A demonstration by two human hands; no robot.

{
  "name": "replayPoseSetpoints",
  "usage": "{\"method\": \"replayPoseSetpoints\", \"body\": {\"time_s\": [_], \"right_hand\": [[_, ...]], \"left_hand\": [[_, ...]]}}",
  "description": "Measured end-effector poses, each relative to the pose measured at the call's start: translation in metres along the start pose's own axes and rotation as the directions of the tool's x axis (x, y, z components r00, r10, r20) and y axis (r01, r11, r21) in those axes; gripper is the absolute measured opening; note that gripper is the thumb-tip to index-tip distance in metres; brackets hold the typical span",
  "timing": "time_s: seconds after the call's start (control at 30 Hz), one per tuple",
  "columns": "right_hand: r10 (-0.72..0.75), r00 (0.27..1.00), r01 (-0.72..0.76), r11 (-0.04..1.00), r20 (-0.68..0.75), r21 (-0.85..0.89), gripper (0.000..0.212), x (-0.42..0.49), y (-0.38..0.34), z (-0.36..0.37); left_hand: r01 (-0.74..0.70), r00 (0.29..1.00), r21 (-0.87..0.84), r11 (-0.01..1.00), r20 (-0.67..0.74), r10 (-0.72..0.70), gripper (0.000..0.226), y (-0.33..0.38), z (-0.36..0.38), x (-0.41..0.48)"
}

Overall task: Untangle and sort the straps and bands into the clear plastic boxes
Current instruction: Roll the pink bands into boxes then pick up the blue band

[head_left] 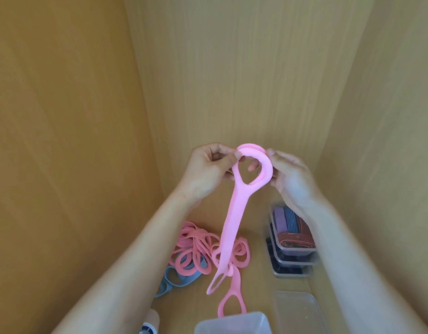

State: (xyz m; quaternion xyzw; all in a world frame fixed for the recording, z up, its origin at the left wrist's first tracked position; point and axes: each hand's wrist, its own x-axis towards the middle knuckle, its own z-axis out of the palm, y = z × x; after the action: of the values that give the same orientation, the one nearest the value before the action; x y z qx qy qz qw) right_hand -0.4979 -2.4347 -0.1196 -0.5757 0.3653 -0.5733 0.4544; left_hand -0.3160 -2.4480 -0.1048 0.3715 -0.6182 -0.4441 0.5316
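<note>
Your left hand pinches one side of the strap's top loop, and your right hand grips the other side. Below your grip the strap hangs to the pile. Stacked boxes sit under your right wrist.

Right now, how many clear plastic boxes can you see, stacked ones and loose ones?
Stacked clear plastic boxes: 3
Loose clear plastic boxes: 2
Total: 5
</note>
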Motion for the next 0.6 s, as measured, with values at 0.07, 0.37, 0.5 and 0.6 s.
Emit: {"method": "replayPoseSetpoints", "body": {"time_s": [0.07, 0.37, 0.5, 0.6], "right_hand": [[0.015, 1.0, -0.015, 1.0, 0.026, 0.005, 0.036, -0.001, -0.002, -0.003], [-0.073, 0.992, 0.045, 0.968, -0.106, -0.248, 0.022, 0.005, -0.01, 0.0], [-0.072, 0.988, 0.029, 0.953, -0.134, -0.302, 0.019, 0.008, -0.01, 0.004], [-0.08, 0.983, 0.02, 0.943, -0.168, -0.331, 0.016, 0.008, -0.01, 0.002]], "left_hand": [[-0.001, 1.0, -0.012, 1.0, -0.023, 0.001, 0.009, -0.001, 0.0, 0.0], [-0.019, 0.999, -0.042, 0.999, -0.027, 0.018, 0.012, -0.003, -0.004, 0.004], [-0.027, 0.999, -0.008, 1.0, -0.048, 0.026, 0.012, -0.01, -0.002, 0.007], [-0.032, 0.997, -0.005, 0.999, -0.065, 0.031, 0.008, -0.016, 0.0, 0.007]]}}
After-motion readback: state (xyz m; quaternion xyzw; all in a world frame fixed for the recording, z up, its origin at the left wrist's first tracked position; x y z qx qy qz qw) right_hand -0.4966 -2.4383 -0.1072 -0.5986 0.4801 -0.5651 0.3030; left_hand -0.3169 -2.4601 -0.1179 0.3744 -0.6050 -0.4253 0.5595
